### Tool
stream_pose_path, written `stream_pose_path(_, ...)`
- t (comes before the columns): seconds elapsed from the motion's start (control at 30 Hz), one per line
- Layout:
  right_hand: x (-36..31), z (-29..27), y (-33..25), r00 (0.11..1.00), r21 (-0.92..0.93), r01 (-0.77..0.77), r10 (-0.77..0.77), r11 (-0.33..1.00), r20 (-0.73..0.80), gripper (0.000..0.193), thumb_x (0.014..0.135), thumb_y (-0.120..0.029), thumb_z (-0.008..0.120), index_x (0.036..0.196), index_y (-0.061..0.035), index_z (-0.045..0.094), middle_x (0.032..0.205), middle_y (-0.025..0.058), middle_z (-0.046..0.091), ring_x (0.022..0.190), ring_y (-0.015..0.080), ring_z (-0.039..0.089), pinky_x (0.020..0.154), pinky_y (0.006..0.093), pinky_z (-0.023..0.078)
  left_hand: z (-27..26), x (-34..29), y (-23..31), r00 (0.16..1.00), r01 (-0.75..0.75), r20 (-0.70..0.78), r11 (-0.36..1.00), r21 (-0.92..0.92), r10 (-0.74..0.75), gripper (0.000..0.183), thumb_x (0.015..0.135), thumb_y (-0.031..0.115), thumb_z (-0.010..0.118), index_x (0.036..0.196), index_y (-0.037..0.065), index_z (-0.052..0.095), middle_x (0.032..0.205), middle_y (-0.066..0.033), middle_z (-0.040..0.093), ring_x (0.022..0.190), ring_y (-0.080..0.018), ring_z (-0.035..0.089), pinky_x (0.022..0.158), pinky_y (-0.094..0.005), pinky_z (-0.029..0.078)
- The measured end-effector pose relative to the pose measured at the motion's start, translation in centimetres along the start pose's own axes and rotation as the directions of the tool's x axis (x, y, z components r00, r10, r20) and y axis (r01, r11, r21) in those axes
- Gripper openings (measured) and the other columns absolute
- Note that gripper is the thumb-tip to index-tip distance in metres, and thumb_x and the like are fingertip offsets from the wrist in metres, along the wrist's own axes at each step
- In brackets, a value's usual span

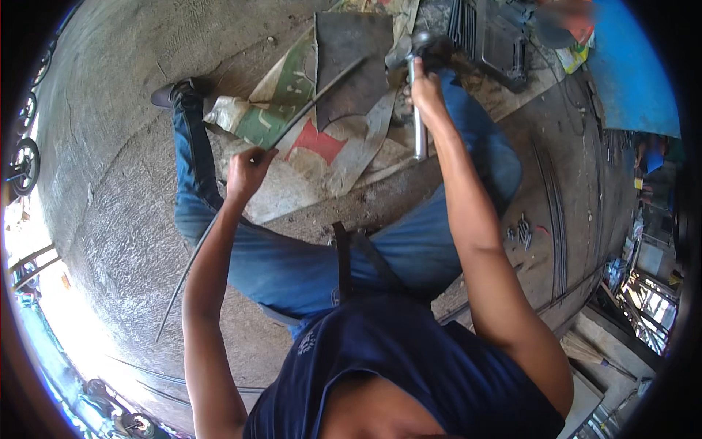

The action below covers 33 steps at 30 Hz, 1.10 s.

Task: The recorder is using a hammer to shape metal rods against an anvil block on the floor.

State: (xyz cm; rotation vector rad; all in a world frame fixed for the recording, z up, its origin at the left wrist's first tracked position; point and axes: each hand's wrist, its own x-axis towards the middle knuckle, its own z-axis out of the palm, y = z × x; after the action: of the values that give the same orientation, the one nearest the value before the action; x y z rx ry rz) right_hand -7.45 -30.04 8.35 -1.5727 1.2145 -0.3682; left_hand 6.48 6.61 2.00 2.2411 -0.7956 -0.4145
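My left hand (pixel 247 172) is closed around a long thin metal rod (pixel 322 93). The rod slants across the view: one end points far and right over a dark metal plate (pixel 352 55), and the other trails back past my left forearm. In my right hand (pixel 425 88) is a hammer (pixel 420 139) with a shiny metal handle, gripped close below its head. The head is raised beside a dark, blurred metal block (pixel 439 55), and I cannot tell whether they touch. A worn green, white and red printed sheet (pixel 281 110) lies under the plate.
Dark metal bars (pixel 462 25) and a flat metal piece (pixel 503 44) lie at the far right, near a blue sheet (pixel 632 66). Long rods (pixel 557 219) and small metal pieces (pixel 522 232) rest on the concrete floor. A broom (pixel 596 355) lies at the near right.
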Motion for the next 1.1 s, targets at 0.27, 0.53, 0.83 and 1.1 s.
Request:
stream_pose_path(0.27, -1.6, -1.6, -0.7, 1.0, 0.192, -0.026, 0.026, 0.981, 0.004, 0.051, 0.097, -0.057, 0.045, 0.079, -0.0095, 0.045, 0.055, -0.0006, 0.046, 0.039, 0.0088, 0.04, 0.036, 0.0266, 0.034, -0.2, 1.7, 0.7, 0.994, -0.002, 0.114, 0.999, -0.035, 0.006, 0.042, 0.09, 0.034, 0.064, 0.079, -0.007, 0.065, 0.066, -0.0202, 0.061, 0.059, -0.0224, 0.061, 0.059, -0.0373, 0.046)
stream_pose_path(0.53, -1.0, 1.2, -1.3, 0.985, -0.125, 0.167, -0.17, 0.978, -0.011, 0.06, 0.096, -0.056, 0.047, 0.072, -0.0019, 0.055, 0.06, 0.0116, 0.055, 0.052, 0.0242, 0.054, 0.047, 0.0372, 0.041, -0.5, 0.8, 2.3, 0.958, 0.239, 0.208, 0.954, -0.18, -0.2, 0.038, 0.086, 0.032, 0.071, 0.074, -0.003, 0.066, 0.06, -0.0074, 0.062, 0.05, -0.0127, 0.057, 0.052, -0.032, 0.046)
stream_pose_path(0.83, -2.2, 1.6, -1.8, 0.988, 0.213, -0.034, 0.0, 0.977, 0.157, 0.053, 0.098, -0.051, 0.047, 0.077, -0.0027, 0.052, 0.055, 0.0019, 0.05, 0.037, 0.0108, 0.045, 0.033, 0.0275, 0.037, 0.3, -0.1, 2.2, 0.98, 0.201, 0.047, 0.966, -0.166, -0.195, 0.036, 0.082, 0.032, 0.075, 0.076, -0.002, 0.066, 0.058, -0.0081, 0.061, 0.047, -0.0137, 0.058, 0.052, -0.0313, 0.046)
stream_pose_path(1.1, -9.0, -3.7, -18.5, 0.855, 0.26, 0.512, -0.454, 0.819, -0.252, 0.052, 0.097, -0.057, 0.044, 0.082, -0.0076, 0.05, 0.055, 0.0009, 0.043, 0.037, 0.0096, 0.041, 0.034, 0.0248, 0.034, 0.2, -0.5, 0.9, 0.978, 0.21, 0.037, 0.966, -0.15, -0.207, 0.036, 0.081, 0.032, 0.075, 0.078, -0.003, 0.066, 0.058, -0.0097, 0.06, 0.048, -0.0149, 0.057, 0.053, -0.0333, 0.046)
